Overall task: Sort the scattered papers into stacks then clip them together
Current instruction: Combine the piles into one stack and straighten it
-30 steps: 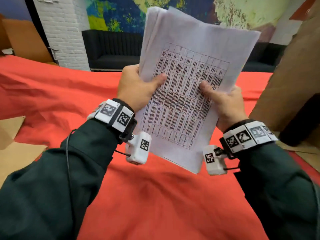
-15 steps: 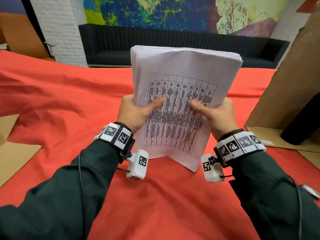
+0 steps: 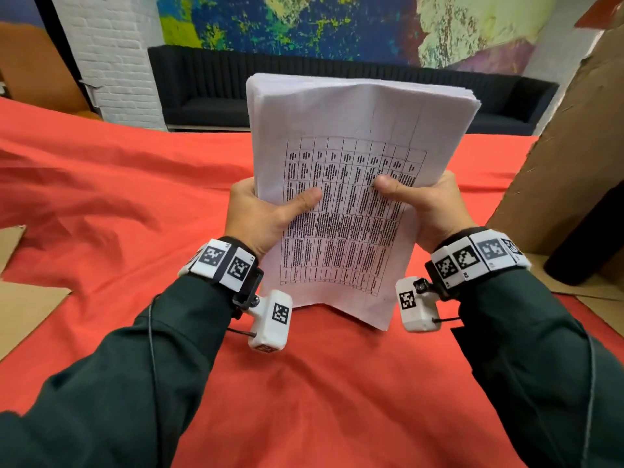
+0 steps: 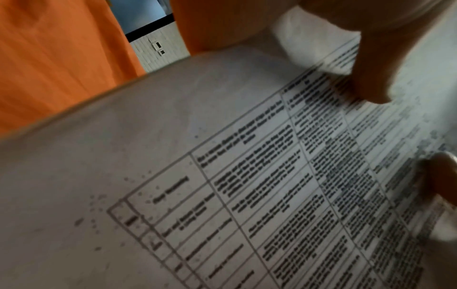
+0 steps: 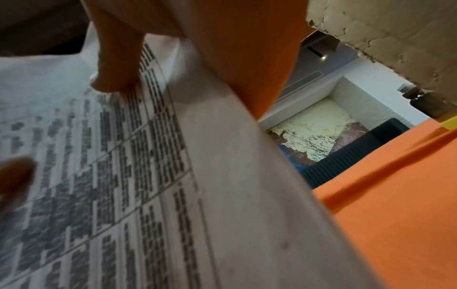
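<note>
A thick stack of white papers with a printed table on the top sheet stands upright on the red cloth, its lower edge touching the cloth. My left hand grips the stack's left edge, thumb across the top sheet. My right hand grips the right edge, thumb on the front. The left wrist view shows the printed sheet close up with my left thumb pressing on it. In the right wrist view the stack fills the left side and my right thumb lies on it. No clip is visible.
A tall brown cardboard panel stands at the right with a dark cylinder beside it. Flat cardboard pieces lie at the left edge of the cloth. A dark sofa and white brick pillar are behind.
The stack came down from mid-air and turned upright, its lower edge now on the cloth. Both hands kept their grip and lowered with it.
</note>
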{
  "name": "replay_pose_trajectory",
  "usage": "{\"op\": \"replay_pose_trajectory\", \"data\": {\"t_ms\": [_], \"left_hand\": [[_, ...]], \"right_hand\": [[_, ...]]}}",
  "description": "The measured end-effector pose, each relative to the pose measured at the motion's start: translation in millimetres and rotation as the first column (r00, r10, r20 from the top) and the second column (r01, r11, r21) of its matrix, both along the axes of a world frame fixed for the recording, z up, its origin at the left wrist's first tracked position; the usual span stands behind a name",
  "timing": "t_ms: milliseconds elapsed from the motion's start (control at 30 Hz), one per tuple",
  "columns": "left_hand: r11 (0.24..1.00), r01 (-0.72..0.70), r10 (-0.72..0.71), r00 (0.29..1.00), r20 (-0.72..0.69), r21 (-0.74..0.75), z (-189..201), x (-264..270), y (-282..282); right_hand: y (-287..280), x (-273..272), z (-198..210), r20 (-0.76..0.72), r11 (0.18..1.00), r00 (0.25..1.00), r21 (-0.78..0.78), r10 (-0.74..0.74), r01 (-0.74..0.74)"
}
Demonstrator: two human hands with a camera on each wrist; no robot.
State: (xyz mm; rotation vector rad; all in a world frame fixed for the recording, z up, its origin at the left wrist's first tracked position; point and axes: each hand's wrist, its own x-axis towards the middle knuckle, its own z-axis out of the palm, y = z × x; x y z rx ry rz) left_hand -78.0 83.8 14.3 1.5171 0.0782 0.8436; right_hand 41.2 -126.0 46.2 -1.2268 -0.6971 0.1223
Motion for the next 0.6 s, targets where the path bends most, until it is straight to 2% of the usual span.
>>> {"op": "replay_pose_trajectory", "data": {"t_ms": [100,267,433,533,600], "left_hand": [[1.0,0.027,-0.028,0.998,-0.051,-0.012,-9.8,1.5,1.9],[1.0,0.007,-0.007,0.998,-0.067,-0.002,-14.6,2.6,0.5],[0.996,-0.085,0.085,0.995,-0.043,0.015,-12.6,0.2,-6.4],[0.999,-0.024,0.022,0.998,-0.056,-0.032,-8.5,-1.3,-6.4],[1.0,0.011,-0.013,0.998,-0.063,-0.026,-3.0,-4.7,-6.4]], "right_hand": [[1.8,1.0,-14.4,-0.053,0.997,0.998,-0.057,0.042,-0.045],[6.5,-0.6,-17.5,-0.095,0.999,0.995,-0.039,0.016,-0.02],[6.1,-4.2,-14.6,-0.089,1.0,0.996,-0.018,-0.015,0.014],[3.4,-3.0,-11.6,-0.061,0.999,0.997,-0.03,-0.036,0.034],[-1.9,-1.5,-13.8,-0.096,0.998,0.995,-0.06,0.014,-0.02]]}}
